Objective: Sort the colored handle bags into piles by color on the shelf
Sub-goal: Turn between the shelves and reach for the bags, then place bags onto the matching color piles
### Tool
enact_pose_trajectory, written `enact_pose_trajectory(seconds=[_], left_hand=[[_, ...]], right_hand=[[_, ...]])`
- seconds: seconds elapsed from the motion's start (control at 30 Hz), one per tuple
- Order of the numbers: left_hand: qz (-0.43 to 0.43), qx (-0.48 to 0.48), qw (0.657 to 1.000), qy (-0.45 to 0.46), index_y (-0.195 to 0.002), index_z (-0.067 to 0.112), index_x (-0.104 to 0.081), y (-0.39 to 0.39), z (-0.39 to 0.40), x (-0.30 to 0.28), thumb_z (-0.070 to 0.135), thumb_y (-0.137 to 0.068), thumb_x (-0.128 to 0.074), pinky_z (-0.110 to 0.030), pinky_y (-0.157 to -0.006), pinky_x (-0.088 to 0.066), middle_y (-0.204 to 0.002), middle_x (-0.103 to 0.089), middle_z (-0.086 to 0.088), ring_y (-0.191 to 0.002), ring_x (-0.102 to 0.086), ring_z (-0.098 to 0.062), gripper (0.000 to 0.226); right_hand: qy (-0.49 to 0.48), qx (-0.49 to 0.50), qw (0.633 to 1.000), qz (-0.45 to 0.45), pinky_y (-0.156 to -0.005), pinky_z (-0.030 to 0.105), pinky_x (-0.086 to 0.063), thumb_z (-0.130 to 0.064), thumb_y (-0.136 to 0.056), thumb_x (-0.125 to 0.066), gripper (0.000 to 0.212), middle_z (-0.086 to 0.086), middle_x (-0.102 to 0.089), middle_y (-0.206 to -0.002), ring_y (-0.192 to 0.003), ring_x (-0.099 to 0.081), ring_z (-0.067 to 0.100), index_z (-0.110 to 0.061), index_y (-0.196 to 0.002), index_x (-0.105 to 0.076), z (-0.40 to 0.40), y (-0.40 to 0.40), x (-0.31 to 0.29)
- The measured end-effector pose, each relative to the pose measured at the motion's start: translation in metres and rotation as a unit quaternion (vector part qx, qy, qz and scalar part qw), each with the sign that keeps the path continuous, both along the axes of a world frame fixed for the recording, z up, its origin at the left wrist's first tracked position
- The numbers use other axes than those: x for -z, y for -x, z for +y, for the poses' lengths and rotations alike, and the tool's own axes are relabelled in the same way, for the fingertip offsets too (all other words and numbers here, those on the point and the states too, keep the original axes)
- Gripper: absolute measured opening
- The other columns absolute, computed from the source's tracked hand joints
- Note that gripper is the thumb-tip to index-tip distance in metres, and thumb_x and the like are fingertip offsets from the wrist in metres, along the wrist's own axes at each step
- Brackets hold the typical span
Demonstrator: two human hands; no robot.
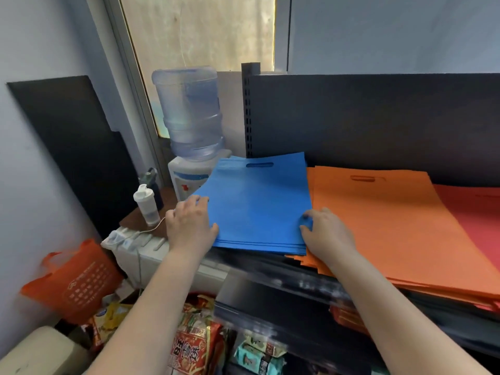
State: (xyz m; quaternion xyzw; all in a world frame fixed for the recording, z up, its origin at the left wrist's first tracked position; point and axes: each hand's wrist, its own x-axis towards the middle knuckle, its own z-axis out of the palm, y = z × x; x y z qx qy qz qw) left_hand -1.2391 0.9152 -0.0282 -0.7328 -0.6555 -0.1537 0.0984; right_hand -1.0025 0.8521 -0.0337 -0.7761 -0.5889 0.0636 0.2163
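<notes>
a flat pile of blue bags (257, 201) lies on the black shelf (284, 269) at the centre of the frame, handle slots toward the dark back panel (378, 117). the left hand (189, 226) holds the pile's left edge, thumb on top near the front corner and fingers curled around the side. the right hand (324, 234) grips the pile's lower right corner, its fingertips curled over the blue edge, its heel resting on the orange bags (392, 226). the orange pile lies just right of the blue one, touching it along their shared edge, and hangs over the shelf front at the lower right. a red pile (476, 212) sits at the far right edge of the frame, partly under the orange.

at upper centre a water jug (189, 112) stands on a dispenser (186, 177), left of the shelf post. a white bottle (146, 204) stands left of the left hand. an orange tote (75, 282) sits at lower left, and snack packs (194, 347) fill the bottom centre.
</notes>
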Motion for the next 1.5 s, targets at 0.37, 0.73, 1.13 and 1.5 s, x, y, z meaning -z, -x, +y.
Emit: enact_pose_trajectory(seconds=[0.37, 0.73, 1.13, 1.5], left_hand=[[0.087, 0.286, 0.951, -0.075, -0.122, 0.016, -0.052, -0.182, 0.001, -0.099, 0.036, -0.092, -0.048, -0.035, -0.082, -0.036, -0.118, -0.059, -0.004, -0.108, -0.055, -0.026, 0.036], [0.099, 0.421, 0.897, -0.088, -0.128, 0.016, -0.047, -0.392, -0.086, -0.149, 0.039, -0.092, -0.047, -0.037, -0.088, -0.035, -0.128, -0.053, -0.006, -0.118, -0.048, -0.028, 0.043], [0.079, 0.581, 0.801, -0.123, -0.128, 0.015, -0.045, -0.601, -0.305, -0.164, 0.04, -0.09, -0.051, -0.038, -0.092, -0.033, -0.126, -0.05, -0.006, -0.12, -0.045, -0.027, 0.045], [0.055, 0.703, 0.699, -0.117, -0.125, 0.015, -0.047, -0.746, -0.49, -0.154, 0.037, -0.087, -0.054, -0.036, -0.093, -0.032, -0.128, -0.05, -0.006, -0.12, -0.045, -0.026, 0.044]], right_hand=[[-0.064, 0.022, 0.983, -0.173, -0.071, 0.03, -0.037, -0.029, -0.095, -0.048, 0.031, 0.002, -0.049, -0.114, -0.109, -0.047, 0.023, -0.018, -0.123, -0.056, -0.049, -0.081, -0.079], [0.052, 0.232, 0.934, -0.265, -0.084, 0.036, -0.039, -0.04, -0.093, -0.05, 0.045, 0.005, -0.047, -0.126, -0.12, -0.044, 0.027, -0.017, -0.131, -0.046, -0.205, -0.275, -0.146], [0.121, 0.402, 0.866, -0.274, -0.103, 0.041, -0.035, -0.042, -0.093, -0.049, 0.056, 0.008, -0.037, -0.144, -0.134, -0.034, 0.027, -0.014, -0.141, -0.036, -0.439, -0.421, -0.165], [0.184, 0.545, 0.786, -0.227, -0.101, 0.042, -0.035, -0.043, -0.093, -0.049, 0.055, 0.007, -0.04, -0.14, -0.131, -0.036, 0.028, -0.016, -0.14, -0.036, -0.643, -0.496, -0.158]])
